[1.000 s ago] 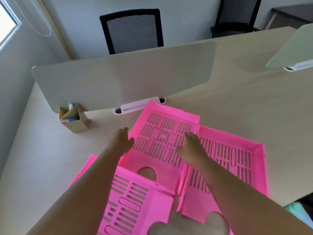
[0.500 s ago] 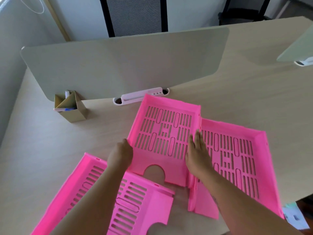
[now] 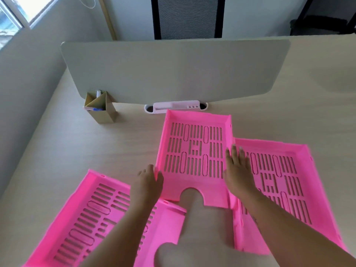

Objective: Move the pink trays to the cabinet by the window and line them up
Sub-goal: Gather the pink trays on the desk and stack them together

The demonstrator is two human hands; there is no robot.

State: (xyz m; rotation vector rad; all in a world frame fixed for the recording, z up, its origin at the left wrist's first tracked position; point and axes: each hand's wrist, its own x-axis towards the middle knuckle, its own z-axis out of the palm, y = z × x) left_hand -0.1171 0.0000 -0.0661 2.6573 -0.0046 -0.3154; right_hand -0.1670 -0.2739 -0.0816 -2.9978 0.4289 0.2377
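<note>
Centrally, left hand (image 3: 148, 182) gripping middle tray (image 3: 194, 151), right hand (image 3: 238, 174) flat alongside

No text, label, brand or number could be read anywhere. The pink trays (image 3: 192, 187) showed only moulded slots and no marking, and the cardboard pen holder (image 3: 102, 114) was plain on the sides that faced the camera.

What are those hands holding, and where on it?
The middle pink slotted plastic tray: the left hand grips its left wall; the right hand presses flat against its right wall.
</note>
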